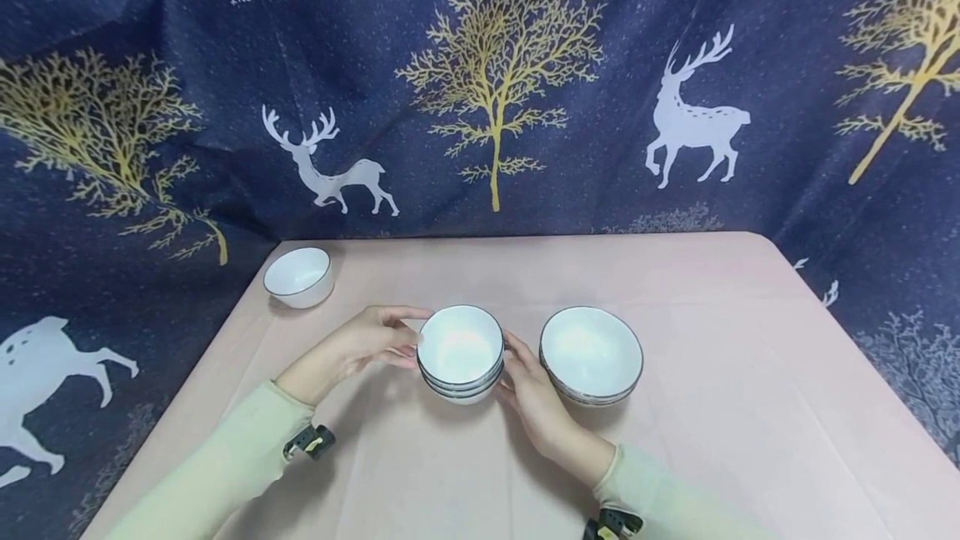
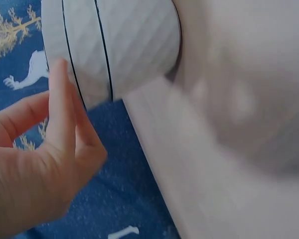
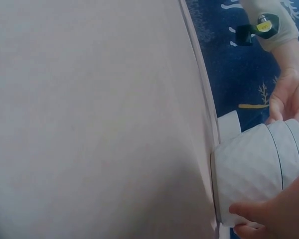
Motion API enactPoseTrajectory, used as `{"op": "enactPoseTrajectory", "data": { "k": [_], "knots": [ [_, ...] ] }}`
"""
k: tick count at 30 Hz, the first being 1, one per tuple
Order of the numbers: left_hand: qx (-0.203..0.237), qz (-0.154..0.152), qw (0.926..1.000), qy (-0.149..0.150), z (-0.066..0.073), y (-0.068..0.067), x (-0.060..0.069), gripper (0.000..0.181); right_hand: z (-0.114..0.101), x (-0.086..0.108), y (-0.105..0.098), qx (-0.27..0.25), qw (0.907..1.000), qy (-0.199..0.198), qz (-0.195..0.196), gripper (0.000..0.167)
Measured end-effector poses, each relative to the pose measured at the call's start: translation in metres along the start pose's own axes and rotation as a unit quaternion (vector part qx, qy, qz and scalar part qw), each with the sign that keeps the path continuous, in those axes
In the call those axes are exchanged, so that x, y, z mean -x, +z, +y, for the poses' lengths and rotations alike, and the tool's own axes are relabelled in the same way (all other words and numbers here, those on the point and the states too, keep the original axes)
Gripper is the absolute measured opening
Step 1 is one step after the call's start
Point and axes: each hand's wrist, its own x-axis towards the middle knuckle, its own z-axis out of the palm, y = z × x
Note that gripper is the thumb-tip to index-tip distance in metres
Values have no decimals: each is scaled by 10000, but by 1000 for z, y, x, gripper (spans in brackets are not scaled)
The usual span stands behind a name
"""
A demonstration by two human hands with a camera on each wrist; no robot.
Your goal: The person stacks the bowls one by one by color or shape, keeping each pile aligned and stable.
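A nested stack of white bowls (image 1: 459, 348) with dark rims stands between the two hands in the head view. On its left side, my left hand (image 1: 375, 342) touches the bowls near their rims, fingers spread around that side. My right hand (image 1: 534, 407) holds the opposite side, with some fingertips hidden behind the bowls. In the left wrist view, the thumb of my left hand (image 2: 45, 164) lies near the rims of the stack (image 2: 134, 45). The right wrist view shows my right hand (image 3: 274, 211) against the ridged outer wall of the bowls (image 3: 249, 164).
Just right of the right hand sits a second stack of wider white bowls (image 1: 592, 352). A single white bowl (image 1: 300, 277) stands at the table's far left corner. The table (image 1: 750, 407) has a pale pink cover, and a dark blue printed cloth (image 1: 570, 173) hangs behind.
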Motion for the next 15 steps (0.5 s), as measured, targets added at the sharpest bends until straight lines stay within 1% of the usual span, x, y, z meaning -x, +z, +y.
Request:
{"op": "enactPoseTrajectory", "data": {
  "k": [3,7,11,13,15],
  "knots": [
    [9,-214,9998,32,-4,-10,-4,49,0,0,0,9,10000,-1,-4,50],
    [184,-407,9990,89,-8,-27,-8,51,-1,0,0,3,10000,-8,-9,50],
    [291,-358,9988,184,-13,-45,-9,52,-1,1,-1,52,10000,-6,-42,50],
    [360,-260,9987,238,-15,-54,-9,52,-1,1,-1,71,9999,-8,-70,50],
    [494,-95,9983,300,-17,-64,-9,54,0,2,-1,81,9999,-9,-90,50]
  ]
}}
